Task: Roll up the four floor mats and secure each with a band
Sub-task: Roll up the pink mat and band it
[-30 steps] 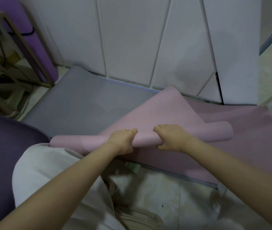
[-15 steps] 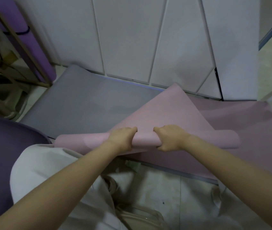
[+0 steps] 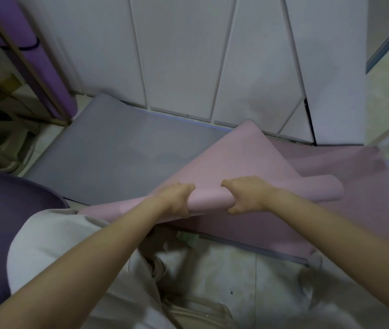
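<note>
We see the left forearm (image 3: 89, 262) and the right forearm (image 3: 331, 233) bare from the frame's edge to the wrists, and the left hand (image 3: 177, 200) and right hand (image 3: 248, 195) bare as well. Below the left forearm we make out a loose, pale off-white cloth garment (image 3: 53, 245), softly creased. A similar pale cloth (image 3: 331, 312) shows at the lower right, blurred. Between them runs a beige strap-like band (image 3: 188, 308); we cannot tell what it belongs to.

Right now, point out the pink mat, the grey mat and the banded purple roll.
pink mat (image 3: 206, 198): head view, middle of its rolled tube.
grey mat (image 3: 117, 157): head view, flat middle.
purple roll (image 3: 53, 84): head view, side below its band.
</note>
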A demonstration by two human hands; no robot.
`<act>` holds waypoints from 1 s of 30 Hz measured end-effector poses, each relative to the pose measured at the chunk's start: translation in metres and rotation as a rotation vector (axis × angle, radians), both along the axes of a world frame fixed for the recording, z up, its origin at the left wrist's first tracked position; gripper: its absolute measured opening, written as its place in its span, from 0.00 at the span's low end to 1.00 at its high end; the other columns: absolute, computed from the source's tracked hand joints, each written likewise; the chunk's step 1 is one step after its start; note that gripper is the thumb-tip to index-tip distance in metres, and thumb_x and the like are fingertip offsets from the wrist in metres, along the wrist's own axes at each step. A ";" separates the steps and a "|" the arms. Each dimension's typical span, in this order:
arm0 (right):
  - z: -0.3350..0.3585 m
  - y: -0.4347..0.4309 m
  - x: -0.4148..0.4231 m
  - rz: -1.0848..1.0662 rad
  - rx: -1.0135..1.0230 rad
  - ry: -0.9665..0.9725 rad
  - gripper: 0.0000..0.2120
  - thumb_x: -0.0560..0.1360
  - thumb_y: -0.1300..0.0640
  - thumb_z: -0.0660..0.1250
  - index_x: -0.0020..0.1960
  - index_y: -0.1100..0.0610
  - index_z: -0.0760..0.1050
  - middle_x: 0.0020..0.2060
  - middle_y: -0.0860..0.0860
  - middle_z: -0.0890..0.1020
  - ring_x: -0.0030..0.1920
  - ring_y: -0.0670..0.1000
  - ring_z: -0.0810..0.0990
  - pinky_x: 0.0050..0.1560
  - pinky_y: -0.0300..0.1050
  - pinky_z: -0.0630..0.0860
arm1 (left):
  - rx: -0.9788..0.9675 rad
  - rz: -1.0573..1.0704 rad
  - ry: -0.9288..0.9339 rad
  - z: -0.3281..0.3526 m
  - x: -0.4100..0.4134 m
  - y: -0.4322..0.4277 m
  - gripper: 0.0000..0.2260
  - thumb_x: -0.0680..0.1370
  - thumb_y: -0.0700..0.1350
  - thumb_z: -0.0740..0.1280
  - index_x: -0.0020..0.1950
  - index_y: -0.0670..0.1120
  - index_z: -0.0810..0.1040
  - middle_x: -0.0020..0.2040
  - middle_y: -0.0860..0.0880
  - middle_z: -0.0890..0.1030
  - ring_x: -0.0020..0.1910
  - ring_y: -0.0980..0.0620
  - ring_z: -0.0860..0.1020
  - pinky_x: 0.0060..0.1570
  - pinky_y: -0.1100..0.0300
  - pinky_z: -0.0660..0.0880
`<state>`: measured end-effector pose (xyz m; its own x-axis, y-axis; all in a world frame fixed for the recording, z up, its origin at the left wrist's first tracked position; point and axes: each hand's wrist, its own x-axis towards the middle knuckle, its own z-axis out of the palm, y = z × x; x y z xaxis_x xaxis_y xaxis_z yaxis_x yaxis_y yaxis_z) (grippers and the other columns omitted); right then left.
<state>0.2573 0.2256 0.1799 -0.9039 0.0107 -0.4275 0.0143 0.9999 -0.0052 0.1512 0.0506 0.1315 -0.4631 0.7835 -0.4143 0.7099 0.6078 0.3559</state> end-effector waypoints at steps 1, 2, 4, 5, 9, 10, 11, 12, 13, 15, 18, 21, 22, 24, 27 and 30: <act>0.000 0.000 0.003 0.022 0.037 0.047 0.26 0.70 0.43 0.69 0.62 0.55 0.68 0.58 0.53 0.77 0.57 0.56 0.76 0.48 0.46 0.69 | -0.033 -0.006 -0.078 0.002 -0.005 0.003 0.21 0.68 0.43 0.72 0.59 0.46 0.73 0.58 0.45 0.77 0.57 0.44 0.75 0.53 0.57 0.73; -0.001 0.000 0.007 0.043 0.069 0.093 0.27 0.70 0.43 0.69 0.63 0.55 0.67 0.58 0.53 0.77 0.58 0.56 0.75 0.49 0.47 0.69 | -0.078 -0.018 -0.154 0.004 -0.009 0.004 0.22 0.67 0.42 0.73 0.60 0.46 0.73 0.58 0.45 0.77 0.56 0.45 0.76 0.54 0.57 0.74; -0.003 -0.003 0.011 0.066 0.119 0.168 0.28 0.70 0.42 0.69 0.63 0.55 0.67 0.59 0.52 0.76 0.58 0.56 0.74 0.51 0.48 0.68 | -0.176 -0.033 -0.293 0.008 -0.018 0.006 0.26 0.65 0.40 0.74 0.62 0.46 0.74 0.57 0.45 0.78 0.55 0.45 0.77 0.54 0.55 0.76; -0.004 -0.005 0.013 0.068 0.131 0.193 0.28 0.70 0.42 0.69 0.63 0.55 0.67 0.58 0.52 0.76 0.58 0.56 0.74 0.51 0.48 0.68 | -0.205 -0.029 -0.353 0.010 -0.020 0.006 0.28 0.62 0.41 0.74 0.62 0.45 0.74 0.56 0.45 0.78 0.55 0.44 0.77 0.54 0.54 0.76; -0.009 -0.006 0.013 0.055 0.114 0.183 0.26 0.71 0.42 0.68 0.60 0.57 0.67 0.56 0.54 0.78 0.55 0.57 0.77 0.45 0.48 0.68 | -0.200 -0.050 -0.305 0.012 -0.016 0.006 0.30 0.62 0.43 0.76 0.63 0.46 0.74 0.58 0.47 0.77 0.57 0.45 0.76 0.55 0.56 0.74; -0.009 -0.005 0.012 0.054 0.106 0.158 0.26 0.70 0.42 0.68 0.60 0.57 0.67 0.55 0.54 0.78 0.54 0.58 0.77 0.44 0.48 0.68 | -0.172 -0.057 -0.233 0.010 -0.013 0.006 0.27 0.65 0.43 0.76 0.63 0.46 0.73 0.59 0.46 0.77 0.58 0.45 0.75 0.55 0.58 0.72; -0.009 -0.004 0.009 0.057 0.096 0.128 0.27 0.70 0.42 0.68 0.60 0.58 0.67 0.55 0.55 0.79 0.54 0.59 0.77 0.43 0.48 0.67 | -0.129 -0.053 -0.163 0.008 -0.009 0.004 0.24 0.67 0.43 0.75 0.62 0.46 0.73 0.59 0.46 0.77 0.58 0.45 0.75 0.53 0.58 0.71; -0.008 -0.003 0.006 0.060 0.081 0.096 0.27 0.70 0.43 0.69 0.60 0.58 0.68 0.54 0.56 0.79 0.54 0.59 0.78 0.44 0.48 0.68 | -0.083 -0.039 -0.098 0.006 -0.004 0.000 0.23 0.68 0.45 0.74 0.61 0.47 0.72 0.59 0.46 0.77 0.58 0.45 0.75 0.51 0.58 0.70; -0.007 -0.003 0.003 0.058 0.061 0.061 0.28 0.69 0.43 0.70 0.60 0.58 0.68 0.54 0.57 0.80 0.54 0.59 0.78 0.46 0.47 0.69 | -0.039 -0.020 -0.029 0.005 0.000 -0.003 0.22 0.69 0.47 0.73 0.60 0.47 0.72 0.59 0.46 0.77 0.57 0.44 0.75 0.49 0.57 0.70; -0.004 0.000 -0.004 0.048 0.014 -0.005 0.27 0.68 0.43 0.72 0.60 0.58 0.70 0.54 0.57 0.80 0.54 0.59 0.78 0.48 0.47 0.71 | 0.027 0.009 0.141 0.002 0.011 -0.009 0.20 0.71 0.50 0.70 0.60 0.48 0.70 0.59 0.46 0.76 0.58 0.44 0.74 0.49 0.56 0.68; 0.002 0.003 -0.012 0.027 -0.051 -0.084 0.26 0.67 0.44 0.73 0.58 0.57 0.73 0.53 0.55 0.81 0.53 0.57 0.78 0.48 0.44 0.71 | 0.112 0.023 0.338 -0.006 0.026 -0.013 0.23 0.72 0.54 0.68 0.63 0.48 0.68 0.61 0.48 0.73 0.60 0.45 0.72 0.53 0.55 0.66; 0.004 0.005 -0.016 -0.005 -0.096 -0.162 0.25 0.66 0.44 0.74 0.57 0.56 0.75 0.53 0.54 0.81 0.53 0.55 0.79 0.48 0.43 0.72 | 0.178 0.037 0.373 -0.013 0.032 -0.012 0.23 0.72 0.56 0.68 0.63 0.48 0.68 0.61 0.48 0.73 0.60 0.46 0.72 0.53 0.55 0.65; 0.003 0.005 -0.016 -0.014 -0.103 -0.189 0.25 0.66 0.44 0.75 0.57 0.56 0.75 0.53 0.54 0.81 0.53 0.55 0.79 0.48 0.42 0.72 | 0.175 0.041 0.355 -0.013 0.031 -0.011 0.22 0.72 0.56 0.68 0.61 0.48 0.68 0.60 0.48 0.74 0.59 0.45 0.73 0.52 0.54 0.66; 0.001 0.005 -0.015 -0.037 -0.115 -0.219 0.26 0.66 0.43 0.75 0.58 0.55 0.74 0.55 0.54 0.80 0.54 0.55 0.78 0.48 0.42 0.71 | 0.147 0.040 0.270 -0.012 0.027 -0.008 0.21 0.72 0.55 0.68 0.59 0.47 0.69 0.58 0.47 0.76 0.57 0.43 0.74 0.49 0.54 0.68; -0.002 0.005 -0.007 -0.042 -0.054 -0.147 0.29 0.66 0.42 0.74 0.61 0.53 0.71 0.57 0.52 0.79 0.57 0.55 0.77 0.50 0.44 0.71 | 0.105 0.020 0.092 -0.008 0.016 -0.002 0.21 0.68 0.53 0.72 0.56 0.48 0.71 0.56 0.46 0.78 0.55 0.42 0.76 0.48 0.54 0.71; -0.006 -0.001 0.004 0.024 0.069 0.001 0.31 0.67 0.44 0.73 0.63 0.55 0.67 0.59 0.53 0.76 0.58 0.56 0.75 0.50 0.47 0.70 | 0.028 -0.029 -0.086 -0.001 0.004 0.005 0.22 0.67 0.49 0.75 0.57 0.49 0.73 0.56 0.47 0.78 0.54 0.45 0.76 0.49 0.59 0.72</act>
